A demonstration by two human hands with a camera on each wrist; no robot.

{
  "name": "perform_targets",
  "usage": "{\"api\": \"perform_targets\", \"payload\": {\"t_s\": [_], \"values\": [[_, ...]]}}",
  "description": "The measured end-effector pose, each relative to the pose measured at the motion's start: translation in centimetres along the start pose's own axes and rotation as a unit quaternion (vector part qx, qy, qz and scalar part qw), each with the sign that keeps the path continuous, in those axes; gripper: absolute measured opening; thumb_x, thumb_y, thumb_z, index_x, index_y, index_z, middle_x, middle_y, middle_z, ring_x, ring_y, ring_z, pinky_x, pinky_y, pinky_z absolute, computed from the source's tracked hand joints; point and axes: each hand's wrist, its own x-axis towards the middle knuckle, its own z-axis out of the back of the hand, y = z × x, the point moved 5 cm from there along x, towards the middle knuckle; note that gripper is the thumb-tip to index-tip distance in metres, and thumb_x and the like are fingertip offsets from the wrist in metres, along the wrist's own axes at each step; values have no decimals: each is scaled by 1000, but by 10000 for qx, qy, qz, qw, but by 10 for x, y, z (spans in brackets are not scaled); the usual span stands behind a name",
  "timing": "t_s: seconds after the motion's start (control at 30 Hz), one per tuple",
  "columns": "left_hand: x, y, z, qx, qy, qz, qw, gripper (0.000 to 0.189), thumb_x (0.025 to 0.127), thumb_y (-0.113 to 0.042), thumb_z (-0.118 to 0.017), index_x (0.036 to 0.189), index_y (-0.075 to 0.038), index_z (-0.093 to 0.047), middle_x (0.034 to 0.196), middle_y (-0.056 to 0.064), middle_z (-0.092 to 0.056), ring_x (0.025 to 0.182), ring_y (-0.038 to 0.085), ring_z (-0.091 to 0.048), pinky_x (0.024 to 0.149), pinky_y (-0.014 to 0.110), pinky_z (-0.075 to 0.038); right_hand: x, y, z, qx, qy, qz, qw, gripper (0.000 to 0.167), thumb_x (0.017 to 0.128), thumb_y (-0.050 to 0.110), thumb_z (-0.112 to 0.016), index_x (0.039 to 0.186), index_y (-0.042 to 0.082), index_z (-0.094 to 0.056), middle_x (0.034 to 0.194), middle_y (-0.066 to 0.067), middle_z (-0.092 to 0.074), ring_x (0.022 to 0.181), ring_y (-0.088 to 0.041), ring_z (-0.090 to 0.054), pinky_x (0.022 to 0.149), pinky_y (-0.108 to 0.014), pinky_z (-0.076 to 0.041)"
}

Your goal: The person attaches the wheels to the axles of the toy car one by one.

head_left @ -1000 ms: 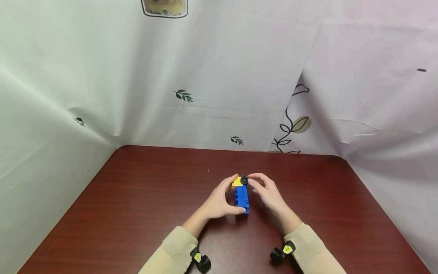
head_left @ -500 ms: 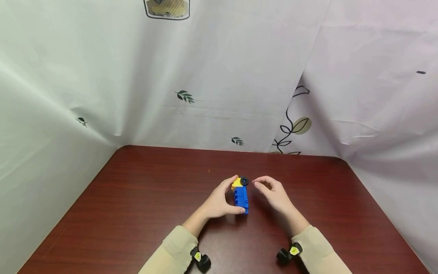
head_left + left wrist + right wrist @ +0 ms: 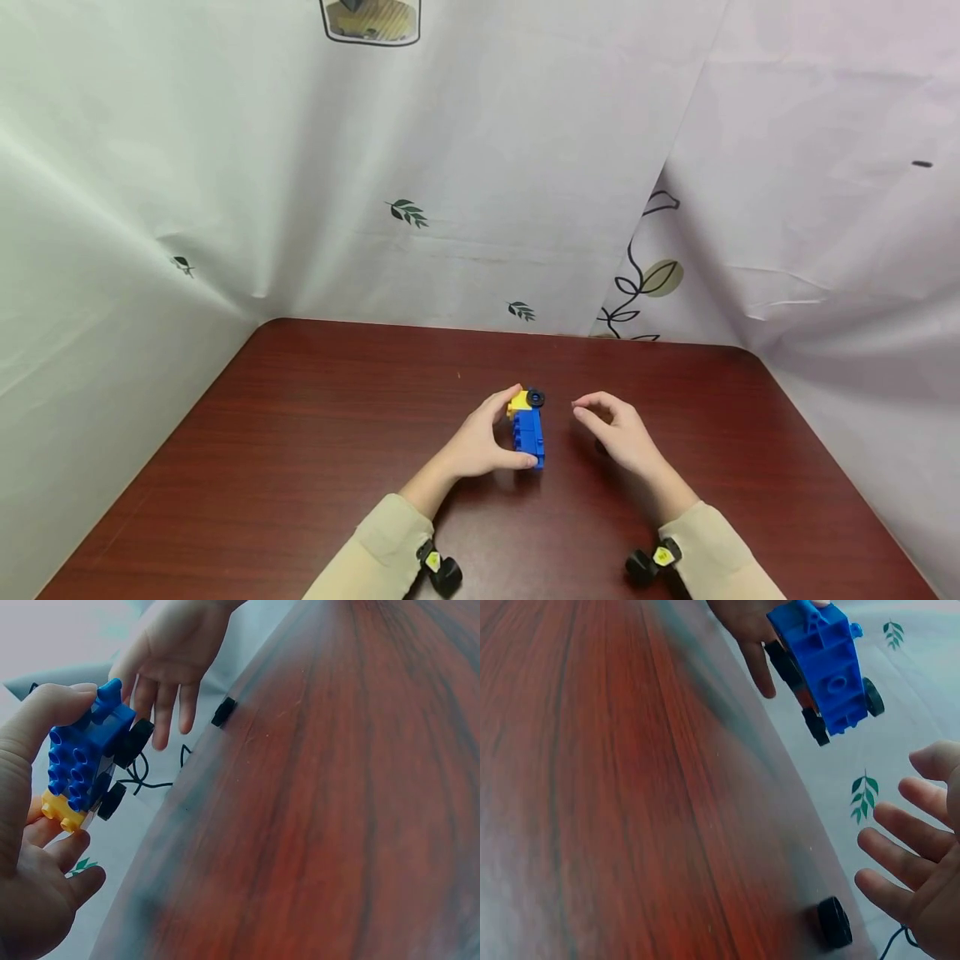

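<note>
My left hand (image 3: 480, 442) grips a toy car (image 3: 528, 437) made of blue and yellow blocks, the thumb on one end and fingers at the yellow end (image 3: 61, 814). In the right wrist view its blue underside (image 3: 829, 671) faces me. Two black wheels sit along one side and one black wheel (image 3: 874, 697) on the other, where a bare blue peg (image 3: 856, 630) also sticks out. My right hand (image 3: 621, 433) is apart from the car, to its right, fingers relaxed with nothing between them. Below it a loose black wheel (image 3: 834, 922) stands on the table.
The dark red-brown wooden table (image 3: 315, 467) has pale patterned fabric (image 3: 480, 167) hanging behind and at its sides. Each sleeved wrist wears a black camera, such as the left wrist camera (image 3: 442, 571). A thin black cable (image 3: 139, 780) shows in the left wrist view.
My right hand has drawn away from the car's wheel, moving right and slightly toward me. The loose wheel now peeks out beneath it. My left hand and the car stay almost still.
</note>
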Motion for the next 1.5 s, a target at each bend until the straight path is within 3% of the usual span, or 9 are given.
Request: {"api": "perform_targets", "payload": {"t_s": [0.1, 0.33, 0.47, 0.63, 0.9, 1.13, 1.5], "values": [[0, 0, 0, 17, -1, 50, 10000, 97, 71, -34, -82, 148, -8, -29, 152, 7, -33, 136, 25, -39, 110, 43, -36, -1, -4, 3, -123, -48, 107, 9999, 22, 93, 16, -60, 108, 1, -64, 107, -13, -67, 88, -16, -60, 78, -22, -49], [1, 1, 0, 27, 21, 44, 10000, 97, 71, -33, -82, 148, -6, -29, 152, 7, -33, 136, 24, -39, 110, 43, -36, -6, -5, 9, -249, -1, 106, 9996, 22, 92, 13, -61, 108, -2, -63, 105, -15, -66, 83, -17, -61, 69, -21, -49], [0, 1, 0, 50, 39, 56, 10000, 97, 72, -34, -82, 148, -7, -29, 152, 7, -33, 136, 25, -39, 110, 43, -36, -3, -24, 10, -167, 96, 78, 9998, 25, 91, 15, -63, 110, 0, -62, 107, -15, -65, 83, -11, -61, 66, -23, -50], [0, 2, 1, 34, 32, 106, 9999, 96, 73, -38, -80, 148, -9, -28, 152, 5, -32, 136, 26, -39, 110, 44, -36, 2, -48, 15, -333, -11, 242, 9992, 27, 89, 22, -66, 110, 6, -63, 106, -10, -68, 87, -5, -63, 72, -21, -51], [-4, 2, 0, -35, 51, 178, 9998, 96, 74, -42, -78, 149, -10, -27, 153, 5, -31, 136, 30, -38, 108, 46, -38, -4, -57, 24, -692, -69, 353, 9970, 32, 87, 25, -68, 112, 6, -62, 108, -10, -67, 94, -19, -66, 75, -22, -53], [-2, 1, 3, -5, 26, 191, 9998, 96, 74, -43, -78, 149, -13, -27, 153, 3, -30, 137, 29, -38, 109, 46, -37, -3, -62, 27, -1105, -26, 286, 9935, 34, 84, 21, -72, 113, 6, -61, 105, -9, -67, 81, -6, -61, 67, -21, -51], [-2, 4, 3, 24, 8, 160, 9999, 94, 74, -43, -78, 149, -18, -27, 153, 2, -30, 136, 29, -38, 108, 46, -38, -5, -63, 21, -1934, 384, 411, 9795, 40, 76, 24, -78, 109, 6, -65, 93, -2, -61, 72, -8, -49, 62, -23, -42]]}}
